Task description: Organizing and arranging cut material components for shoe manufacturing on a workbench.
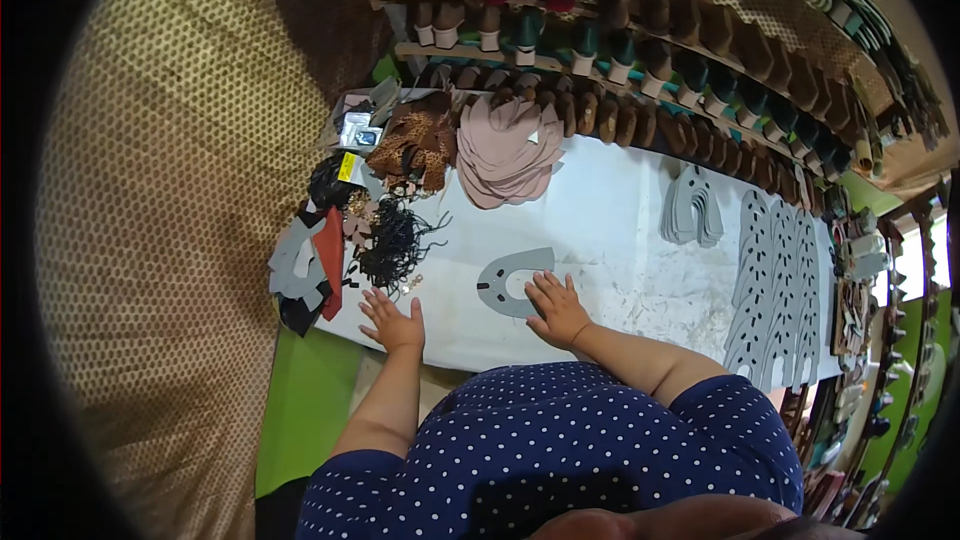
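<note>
A grey U-shaped cut piece [500,275] with small holes lies flat on the white worktable [610,220]. My right hand [555,308] rests on its lower right arm, fingers spread and pressing down. My left hand [393,320] lies flat on the table near the front edge, fingers apart, holding nothing. It is just below a tangle of black cords [395,240].
A stack of pink cut pieces [505,150] and brown patterned pieces [418,145] sit at the back left. Grey perforated strips [775,280] and grey U pieces [692,208] lie to the right. Grey and orange scraps [305,265] overhang the left edge. Shelves of shoe lasts [640,50] run behind.
</note>
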